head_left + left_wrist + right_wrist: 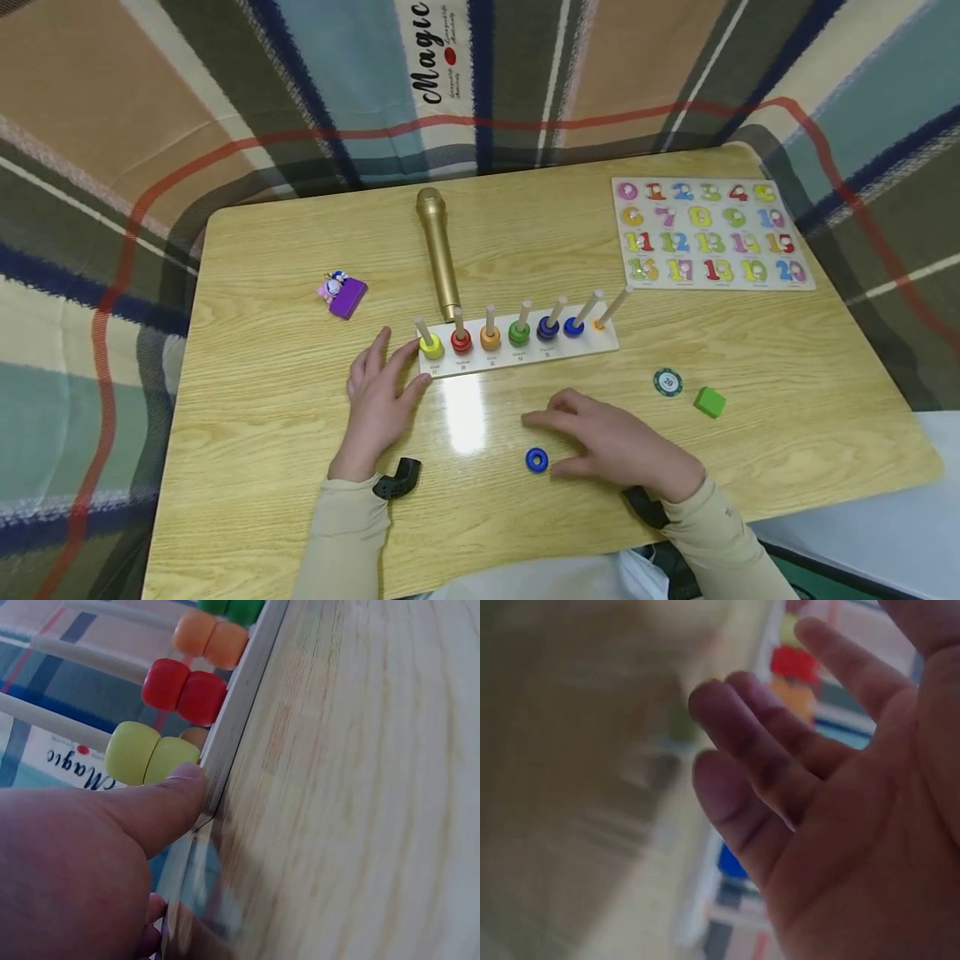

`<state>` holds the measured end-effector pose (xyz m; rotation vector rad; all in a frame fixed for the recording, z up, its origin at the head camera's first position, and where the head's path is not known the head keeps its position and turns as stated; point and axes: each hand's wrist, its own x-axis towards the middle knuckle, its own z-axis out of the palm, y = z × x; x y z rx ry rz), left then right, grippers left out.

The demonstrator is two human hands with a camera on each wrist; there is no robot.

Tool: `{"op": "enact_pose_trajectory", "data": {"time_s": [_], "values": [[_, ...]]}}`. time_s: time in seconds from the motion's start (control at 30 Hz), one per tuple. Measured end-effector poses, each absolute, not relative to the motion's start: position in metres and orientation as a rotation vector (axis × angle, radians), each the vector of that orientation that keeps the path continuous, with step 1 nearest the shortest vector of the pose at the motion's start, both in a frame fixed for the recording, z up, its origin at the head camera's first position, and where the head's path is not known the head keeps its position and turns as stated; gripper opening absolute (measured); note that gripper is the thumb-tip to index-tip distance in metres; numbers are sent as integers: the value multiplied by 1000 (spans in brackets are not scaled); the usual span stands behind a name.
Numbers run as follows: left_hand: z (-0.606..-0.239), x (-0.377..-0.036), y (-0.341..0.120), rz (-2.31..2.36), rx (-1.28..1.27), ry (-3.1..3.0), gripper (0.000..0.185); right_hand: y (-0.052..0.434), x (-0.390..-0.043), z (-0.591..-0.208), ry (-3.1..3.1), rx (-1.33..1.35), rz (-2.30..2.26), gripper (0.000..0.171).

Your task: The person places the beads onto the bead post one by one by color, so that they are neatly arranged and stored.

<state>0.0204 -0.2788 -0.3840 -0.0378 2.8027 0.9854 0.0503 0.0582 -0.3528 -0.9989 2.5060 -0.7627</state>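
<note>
A white peg board [517, 356] stands on the table with a row of upright wooden pegs carrying coloured rings. Yellow rings [131, 754] sit on its left end peg, beside red rings [201, 697] and orange ones [225, 645]. My left hand [378, 400] holds that end, thumb at the front corner and index finger at the left side. A loose blue ring [536, 460] lies flat on the table in front of the board. Over the table just right of it, my right hand [607, 442] hovers with fingers spread and loosely bent, nothing between them.
Behind the board lies a gold cylinder [438, 250]. A purple block with small figures [345, 296] is at left. On the right are a number puzzle board [712, 233], a round chip [667, 382] and a green block [709, 402]. Plaid cloth [247, 100] surrounds the table's far side.
</note>
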Motion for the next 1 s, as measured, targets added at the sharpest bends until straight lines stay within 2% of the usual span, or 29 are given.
{"op": "enact_pose_trajectory", "data": {"time_s": [0.13, 0.27, 0.4, 0.63, 0.83, 1.0], "values": [[-384, 20, -279, 982, -41, 2800, 55, 46, 57, -361, 2493, -1094, -671, 40], [-385, 20, -278, 984, -41, 2797, 55, 45, 54, -356, 2558, -986, -633, 24], [-385, 19, -277, 986, -32, 2801, 55, 57, 44, -346, 2710, -738, -790, 25], [-384, 20, -278, 978, -29, 2804, 55, 81, 22, -330, 3062, -448, -1140, 40], [-384, 20, -279, 966, -30, 2809, 55, 76, 1, -317, 3249, -229, -1375, 38], [-384, 20, -278, 979, -35, 2800, 55, 67, -13, -312, 3267, -153, -1291, 37]]}}
